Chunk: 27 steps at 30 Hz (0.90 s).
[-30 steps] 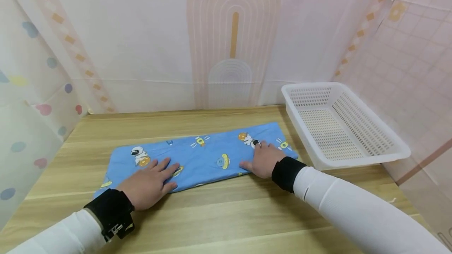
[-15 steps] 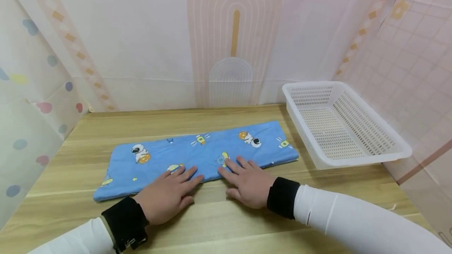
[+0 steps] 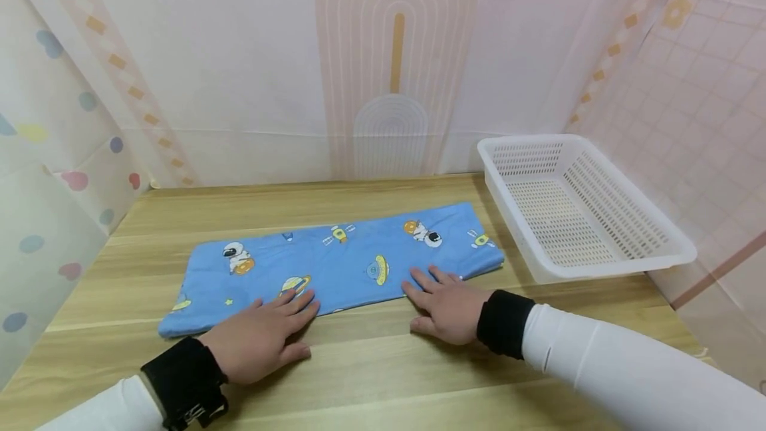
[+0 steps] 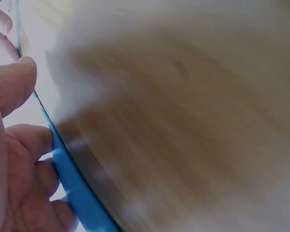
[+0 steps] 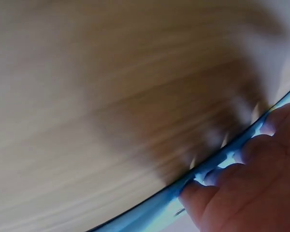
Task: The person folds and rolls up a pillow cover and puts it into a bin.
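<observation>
A blue cloth point(image 3: 353, 261) printed with astronauts, saucers and stars lies folded into a long flat strip, slightly slanted across the table. My left hand point(image 3: 263, 334) rests its spread fingertips on the near edge, left of the middle, with the thumb out over the wood. Toward the strip's right end, my right hand point(image 3: 449, 304) touches the same edge, fingers extended. In the left wrist view, fingers point(image 4: 31, 140) lie along the blue edge point(image 4: 82, 198). The right wrist view has several fingertips point(image 5: 251, 147) at the cloth's edge point(image 5: 150, 210).
A white perforated plastic basket point(image 3: 523, 245) stands at the right, close to the cloth's right end. The wood-grain table point(image 3: 359, 378) meets a pale patterned backdrop point(image 3: 251, 72) at the back and sides.
My hands first drew inward along the cloth's near edge, then spread apart again, the left going left and the right going right. The cloth has stayed nearly in place.
</observation>
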Motion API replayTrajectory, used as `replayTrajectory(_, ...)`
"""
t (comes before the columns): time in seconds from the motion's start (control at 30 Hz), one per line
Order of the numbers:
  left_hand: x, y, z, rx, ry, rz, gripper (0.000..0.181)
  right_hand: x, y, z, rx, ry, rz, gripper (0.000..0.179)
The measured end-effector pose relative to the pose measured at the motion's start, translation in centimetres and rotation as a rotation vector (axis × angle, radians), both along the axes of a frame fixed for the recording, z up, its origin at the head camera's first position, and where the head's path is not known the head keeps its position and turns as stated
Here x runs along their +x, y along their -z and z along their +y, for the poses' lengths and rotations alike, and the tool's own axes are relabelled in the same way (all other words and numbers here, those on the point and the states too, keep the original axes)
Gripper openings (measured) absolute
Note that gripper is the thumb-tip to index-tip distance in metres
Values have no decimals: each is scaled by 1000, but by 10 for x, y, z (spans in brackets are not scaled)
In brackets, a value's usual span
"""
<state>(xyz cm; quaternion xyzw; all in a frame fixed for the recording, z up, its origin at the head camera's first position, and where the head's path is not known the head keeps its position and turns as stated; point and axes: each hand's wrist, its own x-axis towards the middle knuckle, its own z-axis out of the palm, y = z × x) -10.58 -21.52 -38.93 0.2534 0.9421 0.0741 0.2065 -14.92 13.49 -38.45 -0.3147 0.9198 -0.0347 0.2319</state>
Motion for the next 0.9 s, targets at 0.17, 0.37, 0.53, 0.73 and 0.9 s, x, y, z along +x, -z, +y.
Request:
replayTrajectory(0.17,2,1,-21,22,-44,9,66,-5,0,30,8,56,-13,73)
replayTrajectory(0.37,4,3,-47,-32,-54,86,55,-10,-1,61,-12,101,-20,77)
replayTrajectory(0.53,7,6,-62,-58,-87,43,61,-12,0,76,-31,127,-9,80)
replayTrajectory(0.73,10,11,-80,-72,-109,76,63,-12,0,80,-34,139,19,83)
replayTrajectory(0.9,11,17,-93,-68,-105,156,62,-10,-2,77,-9,148,35,84)
